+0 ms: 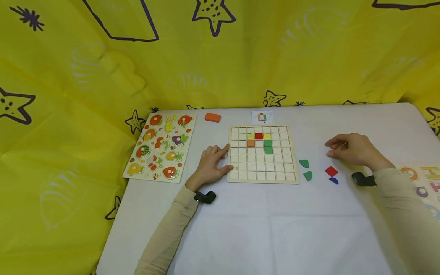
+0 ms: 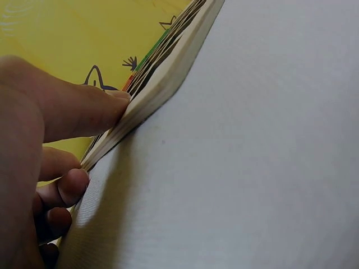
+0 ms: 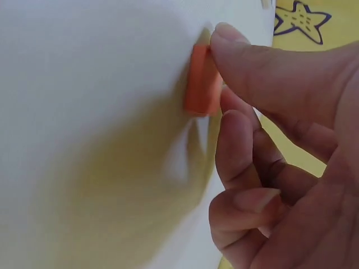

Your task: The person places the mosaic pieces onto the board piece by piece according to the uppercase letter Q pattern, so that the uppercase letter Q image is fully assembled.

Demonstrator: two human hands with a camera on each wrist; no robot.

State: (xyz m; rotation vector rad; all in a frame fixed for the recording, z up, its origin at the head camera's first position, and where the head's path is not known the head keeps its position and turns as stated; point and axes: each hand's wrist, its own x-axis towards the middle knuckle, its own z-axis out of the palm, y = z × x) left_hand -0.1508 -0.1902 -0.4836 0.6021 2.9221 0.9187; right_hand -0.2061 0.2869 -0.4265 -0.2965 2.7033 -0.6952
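Note:
My left hand (image 1: 210,165) rests at the left edge of a pale wooden grid board (image 1: 242,175). Its index finger and thumb (image 2: 84,109) are spread apart and touch the board's edge. Red, yellow, orange and green pieces fill a few cells in the upper middle. Over the table to the board's right is my right hand (image 1: 354,151). In the right wrist view its thumb and fingers pinch a small orange block (image 3: 202,84), which the hand hides in the head view. Below it lie a red square (image 1: 331,171), a blue piece (image 1: 334,180) and two green quarter-round pieces (image 1: 304,164).
Behind the board lies a small pattern card (image 1: 262,117). A larger orange block (image 1: 212,117) sits at the back left, beside a fruit puzzle board (image 1: 161,147). Part of a letter puzzle (image 1: 423,179) shows under the right forearm. Yellow patterned cloth (image 1: 220,68) hangs behind the table.

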